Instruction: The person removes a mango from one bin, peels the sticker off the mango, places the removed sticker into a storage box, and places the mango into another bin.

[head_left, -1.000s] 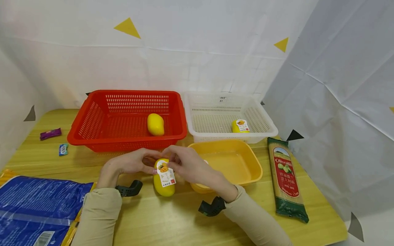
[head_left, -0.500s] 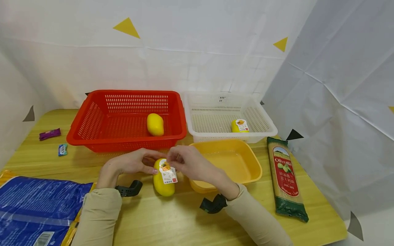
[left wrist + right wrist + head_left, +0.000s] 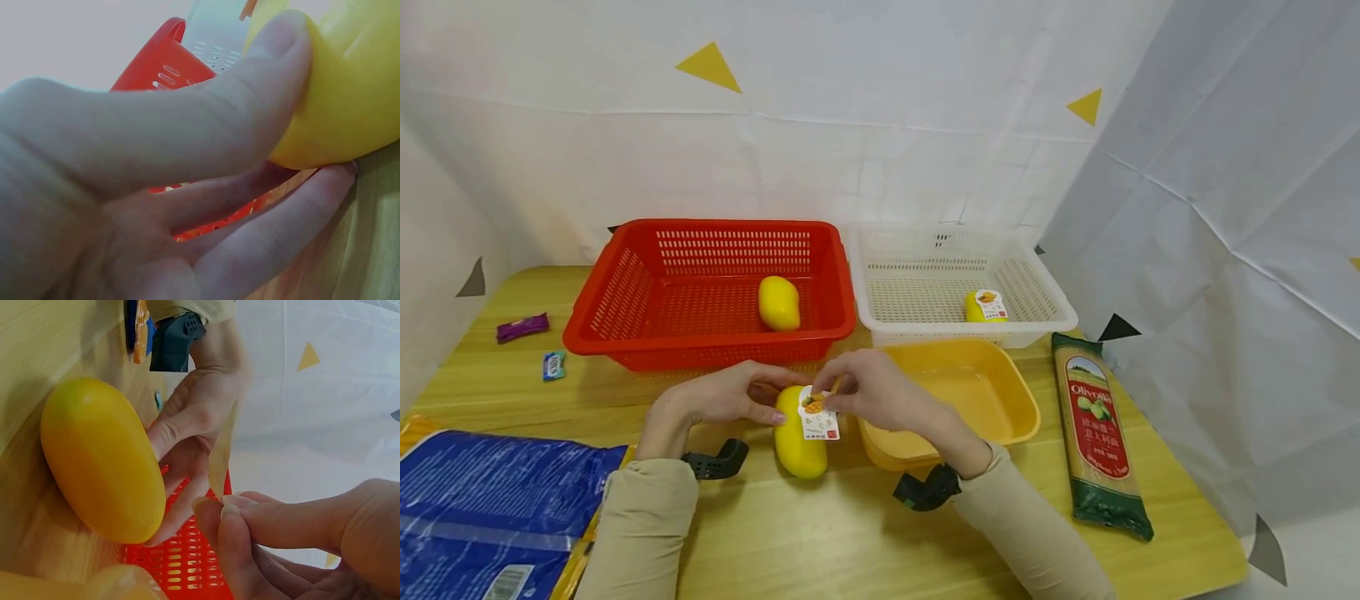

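A yellow mango (image 3: 799, 458) rests on the wooden table in front of the red basket. My left hand (image 3: 730, 396) holds it from the left, thumb on top and fingers along its far side. In the left wrist view the thumb presses the mango (image 3: 356, 106). My right hand (image 3: 880, 396) pinches a white label with a mango picture (image 3: 818, 421) between thumb and fingertips. Seen edge-on in the right wrist view, the label (image 3: 220, 456) stands off the mango (image 3: 103, 462), whose skin facing that camera is bare.
Behind my hands are a red basket (image 3: 700, 344) holding a bare mango (image 3: 778, 304) and a white basket (image 3: 955, 335) holding a labelled mango (image 3: 974, 310). A yellow tub (image 3: 970, 400) sits beside my right hand. Spaghetti (image 3: 1097, 433) lies right; a blue bag (image 3: 497, 508) and two small wrapped sweets lie left.
My right hand has drawn the label to the right and slightly up, away from the mango's middle. The left hand and the mango have stayed in place.
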`<state>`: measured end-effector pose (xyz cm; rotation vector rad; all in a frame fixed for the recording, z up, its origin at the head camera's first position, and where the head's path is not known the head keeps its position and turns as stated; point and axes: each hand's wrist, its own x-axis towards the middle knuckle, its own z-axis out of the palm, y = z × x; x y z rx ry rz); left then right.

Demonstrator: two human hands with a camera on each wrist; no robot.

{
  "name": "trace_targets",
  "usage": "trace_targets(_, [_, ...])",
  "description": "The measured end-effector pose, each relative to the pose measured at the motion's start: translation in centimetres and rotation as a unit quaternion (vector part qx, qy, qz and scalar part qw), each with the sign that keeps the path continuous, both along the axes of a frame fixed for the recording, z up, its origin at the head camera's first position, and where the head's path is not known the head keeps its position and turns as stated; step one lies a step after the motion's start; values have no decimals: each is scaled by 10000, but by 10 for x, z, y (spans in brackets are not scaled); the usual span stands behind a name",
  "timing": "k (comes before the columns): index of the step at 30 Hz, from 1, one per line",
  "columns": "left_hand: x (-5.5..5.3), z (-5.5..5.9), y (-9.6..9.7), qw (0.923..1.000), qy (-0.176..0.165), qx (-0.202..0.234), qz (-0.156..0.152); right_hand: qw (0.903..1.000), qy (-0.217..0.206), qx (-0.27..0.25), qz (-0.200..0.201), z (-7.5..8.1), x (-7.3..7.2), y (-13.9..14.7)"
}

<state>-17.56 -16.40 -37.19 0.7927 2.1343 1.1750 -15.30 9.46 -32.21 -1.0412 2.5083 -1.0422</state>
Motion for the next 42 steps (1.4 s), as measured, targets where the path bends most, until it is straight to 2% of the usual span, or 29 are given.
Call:
trace_targets(6, [1, 1, 0, 10000, -9, -28, 79, 9998, -169, -20, -86, 4, -3, 4])
trace_targets(14, [1, 1, 1, 9999, 34, -70, 116, 9998, 94, 146, 84, 16, -6, 8])
trace_targets(19, [2, 0, 1, 10000, -5, 10, 89, 9998, -13, 166, 100, 25, -9, 10])
trace_targets(27, [2, 0, 0, 10000, 39, 53, 54, 9974, 5, 709, 88, 35, -20, 13])
trace_targets(33, [2, 1, 2, 10000, 28, 25, 78, 9951, 75, 961, 209, 38, -31, 23])
trace_targets(42, [2, 0, 2, 9999, 11, 36, 123, 9925, -170, 1139, 420, 34, -44, 43])
